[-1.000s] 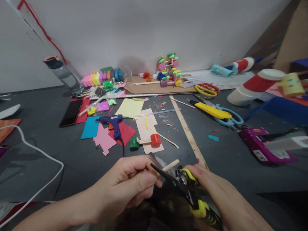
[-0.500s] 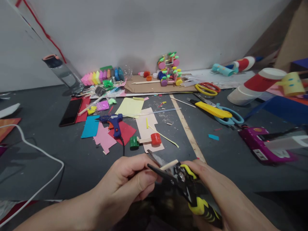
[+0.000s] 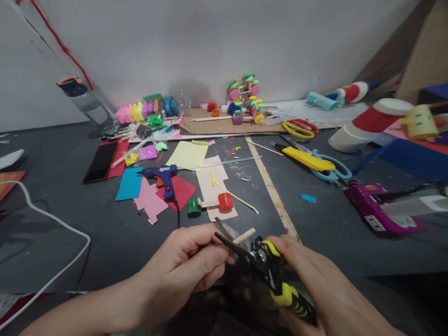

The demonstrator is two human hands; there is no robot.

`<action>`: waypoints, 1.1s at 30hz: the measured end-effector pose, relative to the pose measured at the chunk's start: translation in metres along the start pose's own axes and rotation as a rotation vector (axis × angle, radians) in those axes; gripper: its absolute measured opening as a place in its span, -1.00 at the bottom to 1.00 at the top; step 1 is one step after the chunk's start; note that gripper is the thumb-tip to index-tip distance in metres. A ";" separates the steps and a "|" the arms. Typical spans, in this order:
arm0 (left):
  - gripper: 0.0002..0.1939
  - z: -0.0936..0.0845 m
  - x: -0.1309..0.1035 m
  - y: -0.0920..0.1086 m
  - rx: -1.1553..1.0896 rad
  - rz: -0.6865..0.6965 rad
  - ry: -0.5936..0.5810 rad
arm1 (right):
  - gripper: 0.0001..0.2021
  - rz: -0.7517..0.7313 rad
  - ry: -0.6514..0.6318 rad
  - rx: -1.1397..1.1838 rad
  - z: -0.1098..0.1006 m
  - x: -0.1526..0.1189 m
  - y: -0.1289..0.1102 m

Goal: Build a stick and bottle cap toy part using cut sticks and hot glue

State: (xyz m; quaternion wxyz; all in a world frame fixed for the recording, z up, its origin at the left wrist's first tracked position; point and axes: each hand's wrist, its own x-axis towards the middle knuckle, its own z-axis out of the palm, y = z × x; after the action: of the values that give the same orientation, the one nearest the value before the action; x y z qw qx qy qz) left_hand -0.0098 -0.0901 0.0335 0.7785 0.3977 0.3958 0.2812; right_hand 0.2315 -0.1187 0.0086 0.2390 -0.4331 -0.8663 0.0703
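Observation:
A short pale wooden stick (image 3: 245, 236) is pinched between the thumb and fingers of my left hand (image 3: 198, 261); its lower part is hidden by the fingers. My right hand (image 3: 315, 275) is wrapped round the yellow and black handles of heavy-duty shears (image 3: 262, 259). The shears' blades are parted, with the stick lying between them and the blade tips close to my left fingers. Just beyond my hands lie a green cap (image 3: 194, 206) and a red cap (image 3: 225, 201), joined by thin wooden sticks.
A blue glue gun (image 3: 164, 177) rests on coloured paper at centre left. To the right lie a yellow utility knife (image 3: 308, 159), blue-handled scissors (image 3: 332, 168) and a purple device (image 3: 383, 210). A water bottle (image 3: 91, 109) and a phone (image 3: 101, 163) are at left.
The stick sits slightly lower and further left between the shears' blades. My right hand and the shears have shifted slightly left. The whole view has drifted a little.

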 end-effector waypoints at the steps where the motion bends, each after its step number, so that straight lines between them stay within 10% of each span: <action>1: -0.70 0.000 0.000 0.000 -0.006 -0.009 -0.001 | -0.53 0.002 -0.001 0.004 -0.001 0.003 -0.002; 20: -0.63 -0.017 0.008 -0.005 -0.201 -0.174 -0.285 | -0.47 -0.017 -0.048 0.119 -0.011 0.008 -0.003; 33: -0.68 -0.018 0.012 -0.013 -0.196 -0.184 -0.232 | -0.53 0.001 -0.108 0.063 -0.008 0.010 0.001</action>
State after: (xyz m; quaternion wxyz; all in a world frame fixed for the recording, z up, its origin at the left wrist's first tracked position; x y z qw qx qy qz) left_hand -0.0175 -0.0810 0.0108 0.8765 0.3119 0.3085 0.1983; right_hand 0.2312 -0.1109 0.0182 0.2052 -0.4214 -0.8750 0.1208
